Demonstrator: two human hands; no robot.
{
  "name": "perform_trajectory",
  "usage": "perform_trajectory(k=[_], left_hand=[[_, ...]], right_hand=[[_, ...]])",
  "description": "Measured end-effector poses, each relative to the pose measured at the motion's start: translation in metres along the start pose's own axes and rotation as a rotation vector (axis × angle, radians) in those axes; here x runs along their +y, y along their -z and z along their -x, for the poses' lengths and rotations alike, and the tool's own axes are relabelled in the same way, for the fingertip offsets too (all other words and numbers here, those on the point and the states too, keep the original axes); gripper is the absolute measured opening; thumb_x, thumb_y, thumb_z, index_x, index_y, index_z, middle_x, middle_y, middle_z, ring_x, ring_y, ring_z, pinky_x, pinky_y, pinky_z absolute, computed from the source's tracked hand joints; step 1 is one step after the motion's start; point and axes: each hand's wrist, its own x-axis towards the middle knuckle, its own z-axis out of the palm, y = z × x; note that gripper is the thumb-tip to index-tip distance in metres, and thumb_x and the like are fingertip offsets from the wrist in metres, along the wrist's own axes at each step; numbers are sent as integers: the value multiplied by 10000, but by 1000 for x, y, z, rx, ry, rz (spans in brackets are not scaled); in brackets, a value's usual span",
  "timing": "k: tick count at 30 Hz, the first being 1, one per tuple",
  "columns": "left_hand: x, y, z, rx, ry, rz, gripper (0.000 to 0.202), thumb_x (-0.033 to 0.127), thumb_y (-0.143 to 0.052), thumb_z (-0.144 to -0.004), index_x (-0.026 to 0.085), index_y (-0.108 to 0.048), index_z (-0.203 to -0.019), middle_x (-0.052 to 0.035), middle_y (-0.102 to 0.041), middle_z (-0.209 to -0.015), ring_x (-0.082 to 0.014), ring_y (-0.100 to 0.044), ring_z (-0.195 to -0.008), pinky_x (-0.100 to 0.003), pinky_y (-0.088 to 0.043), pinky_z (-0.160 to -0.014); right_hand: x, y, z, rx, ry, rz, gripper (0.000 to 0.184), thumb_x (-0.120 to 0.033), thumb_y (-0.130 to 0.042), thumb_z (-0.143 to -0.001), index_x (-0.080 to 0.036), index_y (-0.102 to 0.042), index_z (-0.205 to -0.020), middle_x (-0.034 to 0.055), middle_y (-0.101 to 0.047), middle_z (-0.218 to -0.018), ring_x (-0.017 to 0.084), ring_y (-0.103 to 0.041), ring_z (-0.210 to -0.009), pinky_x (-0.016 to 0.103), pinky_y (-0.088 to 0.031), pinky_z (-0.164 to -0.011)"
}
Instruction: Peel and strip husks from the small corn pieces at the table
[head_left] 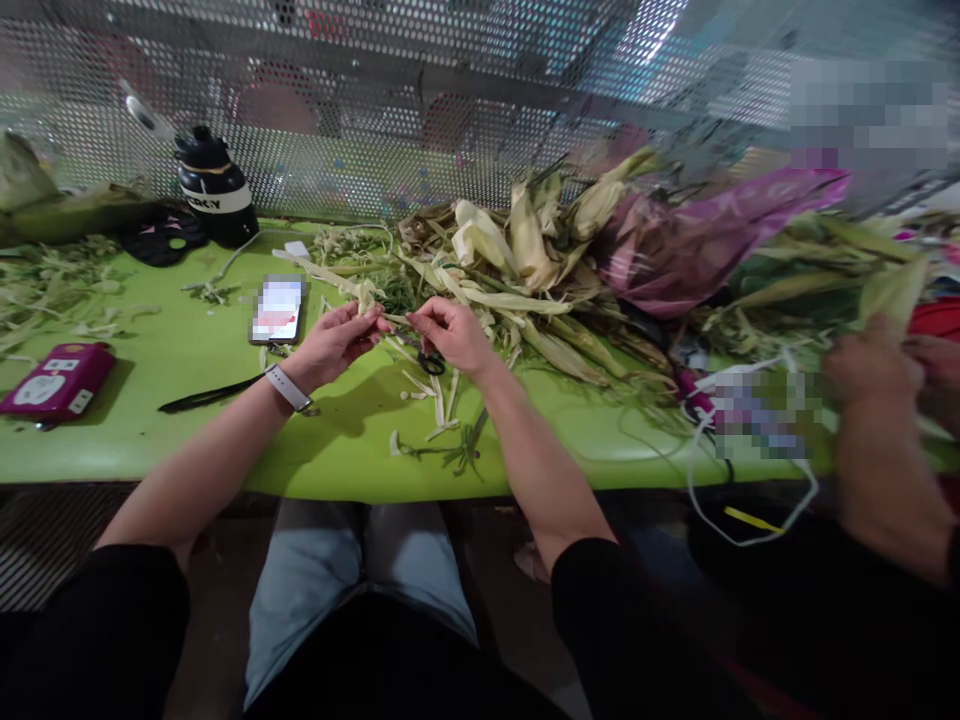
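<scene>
In front of me, above the green table, my left hand [345,340] pinches a pale, ruffled corn husk piece [365,294]. A thin husk strip [394,320] runs from it toward my right hand [456,335], whose thumb and fingers are closed on its end. Just under my right fingers are the dark handles of scissors [430,363]; their blades are hard to make out. Cut husk strips [442,405] and a green twisted sprig [466,450] lie on the table below. Behind my hands rises a heap of dried corn husks [529,240].
Left of my hands lie a lit phone [277,308], a black strap [214,395] and a magenta power socket [60,380]. A black bottle [216,190] stands at the back. To the right are a purple bag [675,250], a white cable [701,500] and another person's hands [874,370].
</scene>
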Motion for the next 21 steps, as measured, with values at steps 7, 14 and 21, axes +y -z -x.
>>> perform_trajectory(k=[7, 14, 21], left_hand=[[-3, 1, -1, 30, -87, -59, 188, 295, -665, -862, 155, -635, -984, -60, -714, -940, -131, -653, -890, -220, -480, -731], [-17, -9, 2, -60, -212, -109, 290, 351, -627, -888, 178, -608, -1120, -97, -692, -1154, -204, -635, -1060, -323, -491, -894], [-16, -11, 4, -40, -150, -161, 435, 415, -668, -847, 172, -615, -1205, -106, -710, -1107, -141, -650, -753, -242, -510, -615]], right_hand=[[1, -3, 1, 278, 188, 252, 396, -594, -593, -836, -199, -579, -869, 62, -620, -846, 191, -580, -814, 321, -477, -720], [-1, -42, 14, 41, 177, 267, 304, -475, -595, -861, -175, -603, -816, 48, -636, -827, 146, -547, -703, 301, -461, -701], [13, -50, 8, -224, -39, -197, 345, -496, -599, -843, -155, -584, -796, 13, -608, -705, 104, -544, -604, 245, -472, -576]])
